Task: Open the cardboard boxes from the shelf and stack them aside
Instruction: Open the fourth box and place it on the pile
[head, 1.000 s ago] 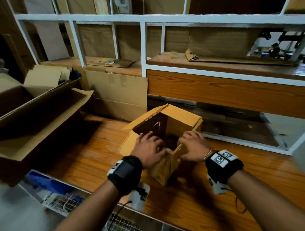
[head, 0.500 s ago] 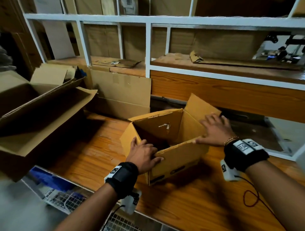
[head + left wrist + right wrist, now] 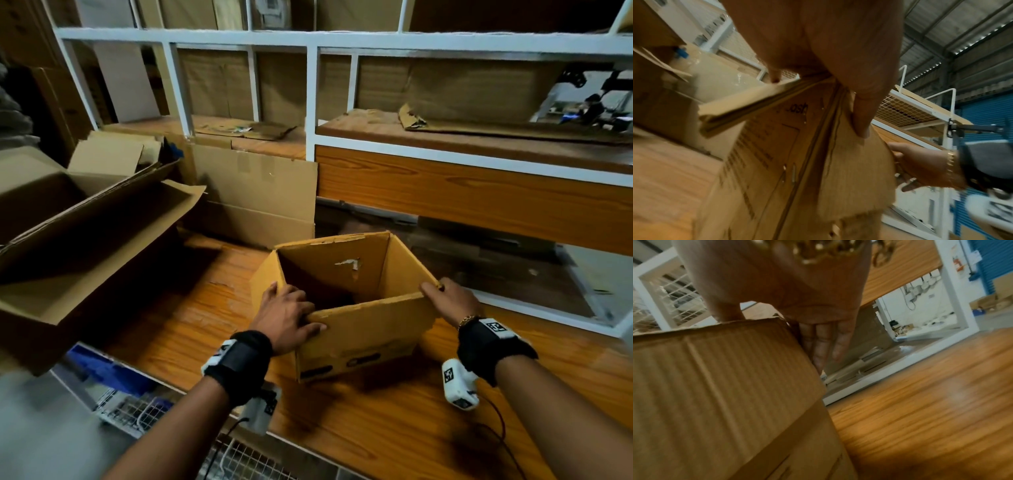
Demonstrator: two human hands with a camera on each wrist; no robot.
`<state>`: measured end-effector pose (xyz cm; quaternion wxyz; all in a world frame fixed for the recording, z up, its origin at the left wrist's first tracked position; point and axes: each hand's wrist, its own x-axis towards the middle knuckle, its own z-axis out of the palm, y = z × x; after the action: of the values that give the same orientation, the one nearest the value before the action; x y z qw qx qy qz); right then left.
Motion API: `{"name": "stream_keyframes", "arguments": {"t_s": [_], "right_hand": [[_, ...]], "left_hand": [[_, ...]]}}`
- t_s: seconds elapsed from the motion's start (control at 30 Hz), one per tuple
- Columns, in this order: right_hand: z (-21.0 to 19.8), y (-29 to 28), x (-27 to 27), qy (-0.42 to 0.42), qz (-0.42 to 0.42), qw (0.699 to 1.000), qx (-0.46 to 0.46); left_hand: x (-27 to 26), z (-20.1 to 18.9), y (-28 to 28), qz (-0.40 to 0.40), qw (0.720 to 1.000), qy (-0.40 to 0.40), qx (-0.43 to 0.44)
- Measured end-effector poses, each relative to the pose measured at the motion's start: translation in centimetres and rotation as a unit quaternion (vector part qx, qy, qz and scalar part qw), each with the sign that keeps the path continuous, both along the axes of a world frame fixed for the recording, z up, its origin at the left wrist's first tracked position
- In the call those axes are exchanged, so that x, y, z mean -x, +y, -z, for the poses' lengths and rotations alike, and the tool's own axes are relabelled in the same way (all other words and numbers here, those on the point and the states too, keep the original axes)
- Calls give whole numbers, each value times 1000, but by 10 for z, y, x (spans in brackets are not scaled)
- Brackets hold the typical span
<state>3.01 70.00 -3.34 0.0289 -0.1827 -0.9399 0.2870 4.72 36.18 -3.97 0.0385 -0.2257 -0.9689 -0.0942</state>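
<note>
The opened cardboard box (image 3: 356, 301) stands on the wooden surface (image 3: 445, 411), held at its near top corners: the left hand (image 3: 284, 315) is hooked over one corner, the right hand (image 3: 452, 301) pinches the other. It is judged light and easily bent, so the stiffer corners are better gripped. Only in the right wrist view are fingers (image 3: 822, 344) seen flat down the outer side wall.

From under the wrist, the left hand (image 3: 818, 40) filled the top centre of the frame, its thumb (image 3: 861, 123) pressed down the outside of the cardboard box (image 3: 777, 162) and one fingertip touching a flap edge at centre left. The box ran from the middle to the bottom of the frame, blurred, with printed lettering on its side. At the right edge the right hand (image 3: 920, 165) met the box's far corner, a gold bracelet (image 3: 950, 167) and dark wristband (image 3: 990, 159) behind it. White wire-mesh shelving (image 3: 906, 108) stood at centre right, under a corrugated roof (image 3: 962, 32) at upper right.
</note>
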Motion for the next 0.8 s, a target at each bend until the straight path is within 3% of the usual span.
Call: {"name": "stream_keyframes", "arguments": {"t_s": [0.17, 0.3, 0.47, 0.53, 0.6, 0.67, 0.8], "right_hand": [[-14, -33, -28, -74, -157, 984, -43], [-19, -85, -43, -89, -235, 967, -34], [-30, -101, -25, 84, -195, 963, -164], [-30, -91, -10, 66, -194, 958, -203], [-28, -82, 1, 18, -161, 973, -167], [-24, -79, 1, 30, -114, 987, -109], [-7, -87, -12, 32, -93, 994, -38]], "left_hand": [[27, 8, -43, -144, 987, 54, -38], [13, 4, -18, -197, 971, 7, -134], [-19, 1, 37, -167, 980, -81, -68], [-22, 1, 39, -156, 981, -95, -71], [-21, 0, 27, -160, 978, -91, -100], [-24, 1, 11, -188, 971, -63, -132], [-38, 8, -7, -250, 955, 49, -152]]}}
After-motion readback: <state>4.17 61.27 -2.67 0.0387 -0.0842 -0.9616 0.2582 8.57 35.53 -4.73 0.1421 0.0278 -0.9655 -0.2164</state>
